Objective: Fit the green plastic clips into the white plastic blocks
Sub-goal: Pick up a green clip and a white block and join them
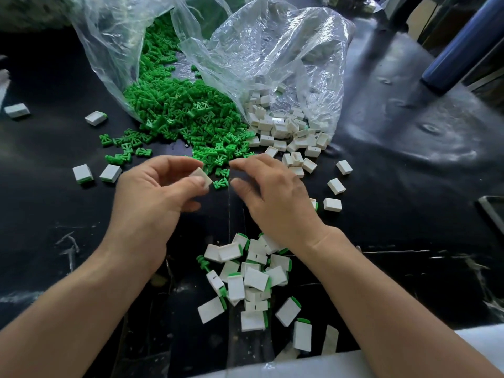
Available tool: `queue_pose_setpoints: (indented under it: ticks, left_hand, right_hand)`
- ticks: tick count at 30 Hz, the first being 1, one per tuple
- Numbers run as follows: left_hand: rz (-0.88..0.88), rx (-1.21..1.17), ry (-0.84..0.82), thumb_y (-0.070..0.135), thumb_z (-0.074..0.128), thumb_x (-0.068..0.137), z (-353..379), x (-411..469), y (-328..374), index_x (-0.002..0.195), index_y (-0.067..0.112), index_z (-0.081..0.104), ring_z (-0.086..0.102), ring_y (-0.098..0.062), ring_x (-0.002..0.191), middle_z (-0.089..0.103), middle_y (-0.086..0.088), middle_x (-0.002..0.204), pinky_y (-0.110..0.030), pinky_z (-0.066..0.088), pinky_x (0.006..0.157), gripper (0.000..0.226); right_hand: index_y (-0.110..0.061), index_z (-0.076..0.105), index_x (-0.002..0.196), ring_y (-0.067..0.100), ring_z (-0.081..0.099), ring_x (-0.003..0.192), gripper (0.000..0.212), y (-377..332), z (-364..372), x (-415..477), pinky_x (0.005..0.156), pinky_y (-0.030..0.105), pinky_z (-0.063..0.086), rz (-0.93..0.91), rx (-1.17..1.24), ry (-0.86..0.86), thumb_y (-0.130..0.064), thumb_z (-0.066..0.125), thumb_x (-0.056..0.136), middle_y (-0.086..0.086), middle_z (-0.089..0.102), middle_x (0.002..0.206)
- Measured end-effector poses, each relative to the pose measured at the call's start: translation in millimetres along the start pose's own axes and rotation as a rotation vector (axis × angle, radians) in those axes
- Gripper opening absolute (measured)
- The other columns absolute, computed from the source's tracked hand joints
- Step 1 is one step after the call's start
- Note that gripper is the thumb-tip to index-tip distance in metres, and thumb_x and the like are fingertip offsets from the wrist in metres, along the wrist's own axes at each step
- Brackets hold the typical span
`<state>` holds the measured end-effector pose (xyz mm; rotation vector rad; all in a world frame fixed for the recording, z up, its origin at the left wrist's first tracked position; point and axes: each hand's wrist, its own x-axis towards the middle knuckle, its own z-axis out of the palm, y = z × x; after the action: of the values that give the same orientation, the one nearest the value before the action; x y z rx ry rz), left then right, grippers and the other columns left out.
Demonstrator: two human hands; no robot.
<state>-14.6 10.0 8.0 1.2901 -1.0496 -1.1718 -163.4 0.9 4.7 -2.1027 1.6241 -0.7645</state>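
Left grip pinches a block between thumb and fingertips; right grip hovers beside it, thumb and forefinger parted, seemingly empty, near a loose clip on the desk. Both parts look light, stiff and slick (tiny too), so I'd pinch the clip's wide end.

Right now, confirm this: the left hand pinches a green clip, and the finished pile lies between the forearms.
Wrong in one point: the head view shows the left hand pinching a white block, not a green clip. The finished pile does lie between the forearms.
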Motion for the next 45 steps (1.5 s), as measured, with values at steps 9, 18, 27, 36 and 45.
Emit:
queue_pose_setpoints:
  ticks: [9,18,27,36,45]
  left_hand:
    - [-0.046,-0.065,-0.025,0.000,0.064,0.080,0,0,0,0.079,0.018,0.065,0.067,-0.007,0.062,0.069,0.008,0.064,-0.016,0.052,0.050,0.018]
    - [-0.052,-0.047,-0.032,0.001,0.063,0.080,-1,1,-1,0.079,0.020,0.065,0.067,-0.004,0.062,0.070,0.009,0.064,-0.015,0.051,0.049,0.019]
    - [-0.067,-0.041,-0.123,-0.009,0.065,0.073,3,-4,2,0.072,0.019,0.069,0.063,-0.013,0.066,0.067,0.001,0.065,-0.017,0.053,0.055,0.028]
    - [-0.079,0.042,-0.157,-0.004,0.071,0.071,2,-6,3,0.070,0.015,0.069,0.061,-0.008,0.060,0.070,-0.001,0.066,-0.015,0.052,0.056,0.019]
    - [-0.135,-0.022,-0.212,0.003,0.068,0.069,2,-7,5,0.067,0.016,0.073,0.064,-0.009,0.058,0.069,-0.002,0.063,-0.017,0.053,0.052,0.014]
  right_hand:
    - [-0.027,0.027,0.144,0.007,0.002,0.142,0.051,6,9,8,0.112,0.038,-0.008,-0.113,-0.326,-0.303,-0.044,0.033,0.096,-0.011,0.016,0.154]
    - [-0.018,0.058,0.122,0.021,0.049,0.112,0.034,6,2,6,0.101,0.027,0.019,-0.102,-0.315,-0.063,-0.025,0.057,0.089,0.000,0.060,0.118]
    - [-0.013,0.062,0.112,0.024,0.049,0.105,0.024,9,2,9,0.092,0.035,0.036,-0.058,-0.260,-0.112,-0.021,0.050,0.093,0.005,0.055,0.111]
    - [-0.016,0.052,0.066,0.009,0.041,0.054,0.027,0,-13,3,0.053,0.023,0.035,0.106,0.298,0.069,-0.025,0.053,0.092,-0.005,0.045,0.054]
    - [-0.020,0.070,0.073,0.001,0.045,0.054,0.011,-2,-15,-1,0.054,0.013,0.036,0.050,0.453,0.024,-0.028,0.068,0.080,-0.012,0.052,0.059]
